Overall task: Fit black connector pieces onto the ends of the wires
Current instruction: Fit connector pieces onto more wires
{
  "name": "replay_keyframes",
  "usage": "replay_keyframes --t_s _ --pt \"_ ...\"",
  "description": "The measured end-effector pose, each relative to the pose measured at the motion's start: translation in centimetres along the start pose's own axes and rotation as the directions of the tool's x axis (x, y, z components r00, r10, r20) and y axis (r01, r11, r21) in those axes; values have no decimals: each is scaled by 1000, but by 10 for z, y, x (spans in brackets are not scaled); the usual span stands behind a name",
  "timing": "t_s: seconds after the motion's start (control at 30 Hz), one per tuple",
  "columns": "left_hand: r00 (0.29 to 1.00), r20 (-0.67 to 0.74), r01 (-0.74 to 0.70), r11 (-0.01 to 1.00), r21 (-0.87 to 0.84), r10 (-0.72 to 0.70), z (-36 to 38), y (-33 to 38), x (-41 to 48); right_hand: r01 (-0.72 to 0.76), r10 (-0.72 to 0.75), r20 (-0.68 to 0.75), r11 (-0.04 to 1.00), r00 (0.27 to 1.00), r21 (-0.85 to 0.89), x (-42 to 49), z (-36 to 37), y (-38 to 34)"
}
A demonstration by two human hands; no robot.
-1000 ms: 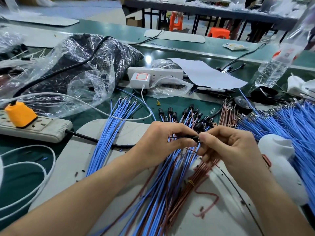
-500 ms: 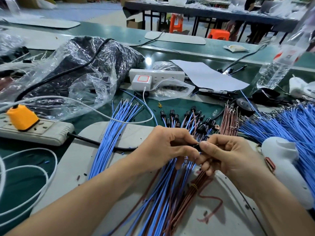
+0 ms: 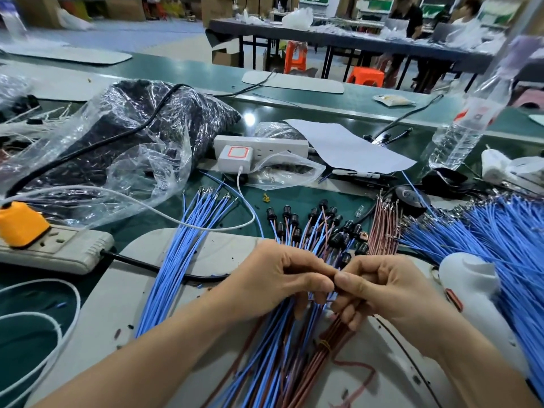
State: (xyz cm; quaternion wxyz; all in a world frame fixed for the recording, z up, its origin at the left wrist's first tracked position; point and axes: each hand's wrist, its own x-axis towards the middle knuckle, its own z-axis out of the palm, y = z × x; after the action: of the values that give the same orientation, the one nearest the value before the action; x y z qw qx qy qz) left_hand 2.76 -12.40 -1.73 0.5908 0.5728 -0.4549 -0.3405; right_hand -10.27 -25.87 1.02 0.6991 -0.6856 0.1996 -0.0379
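My left hand (image 3: 282,278) and my right hand (image 3: 379,287) meet thumb to thumb over the grey mat (image 3: 123,307), pinching a small black connector and wire that the fingertips almost hide. Under them fans a bundle of blue and brown wires (image 3: 282,343) whose far ends carry black connectors (image 3: 321,222). A bare blue wire bundle (image 3: 182,254) lies to the left. Bare brown wires (image 3: 385,228) lie to the right, beside a big heap of blue wires (image 3: 482,240).
A grey power strip (image 3: 56,251) with an orange plug sits at left, its black cable crossing the mat. A plastic bag of black parts (image 3: 138,136), a white power strip (image 3: 265,145), paper sheet (image 3: 350,148), water bottle (image 3: 465,125) and white glue gun (image 3: 477,293) surround the work.
My hands have closed together until the thumbs touch, and the black piece seen between the fingertips earlier is now almost covered. The camera has tilted upward a little.
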Motion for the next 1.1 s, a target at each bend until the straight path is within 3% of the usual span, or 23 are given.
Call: replay_keyframes --t_s 0.43,0.63,0.77,0.9,1.03,1.1 --pt "1000 -10 -10 979 -204 8 6 6 0 -3 1 19 993 1000 118 1 4 5" --pt "999 -5 -48 957 -287 48 11 11 0 -8 -10 51 942 999 334 2 9 9" --pt "989 -77 -139 979 -147 128 20 9 0 52 -104 82 875 991 481 5 9 12" --pt "978 -94 -181 983 42 184 18 7 1 58 -100 94 925 991 375 6 2 10" --pt "963 -130 -233 972 27 235 15 12 0 -22 -25 128 936 991 352 11 7 12" --pt "964 -154 -229 971 -72 216 14 16 0 -75 23 134 915 991 396 14 11 9"
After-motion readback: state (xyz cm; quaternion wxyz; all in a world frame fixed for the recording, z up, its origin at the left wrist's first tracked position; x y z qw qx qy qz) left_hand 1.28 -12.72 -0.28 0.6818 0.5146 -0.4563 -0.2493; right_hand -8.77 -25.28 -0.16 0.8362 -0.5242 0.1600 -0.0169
